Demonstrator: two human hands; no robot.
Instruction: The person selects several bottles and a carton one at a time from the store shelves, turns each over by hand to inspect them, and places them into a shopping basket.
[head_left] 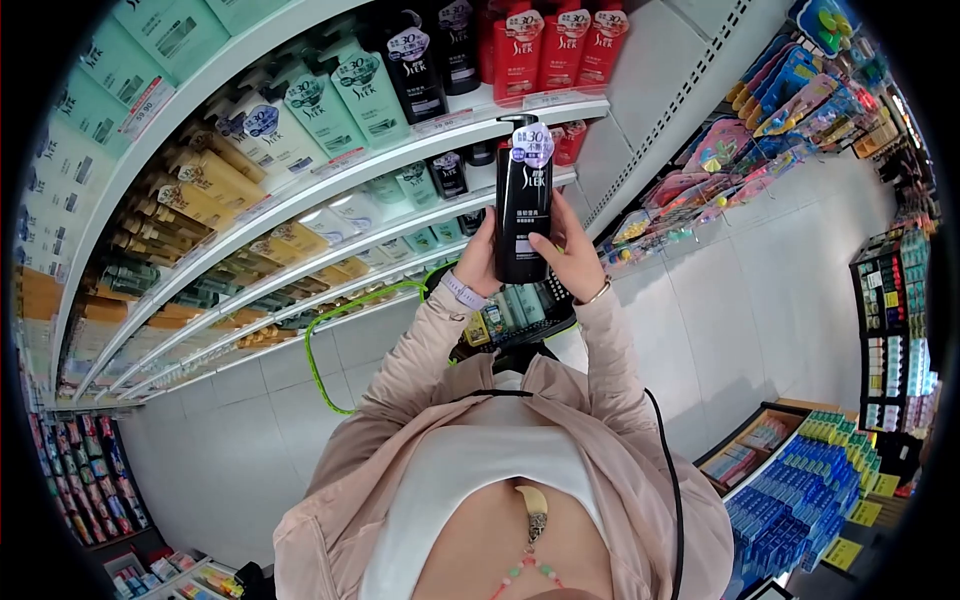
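Observation:
A black SLEK pump bottle [522, 205], with a round purple-and-white tag on its neck, is held upright in front of the shelves. My left hand [478, 258] is closed round its left side, the fingers partly hidden behind it. On the other side my right hand [572, 252] grips the bottle, thumb across the lower label. Below the hands is a black basket [555, 320] with several bottles and packs inside, partly covered by my arms. Similar black bottles [415, 75] and red bottles [518, 55] stand on the shelf beyond.
Curved white shelves [330, 165] full of green, white and yellow bottles run along the left. Colourful hanging packs [720, 150] line the right. Blue boxes [800, 500] are stacked at the lower right. A bright green cord [312, 350] loops beside my left arm above the tiled floor [740, 300].

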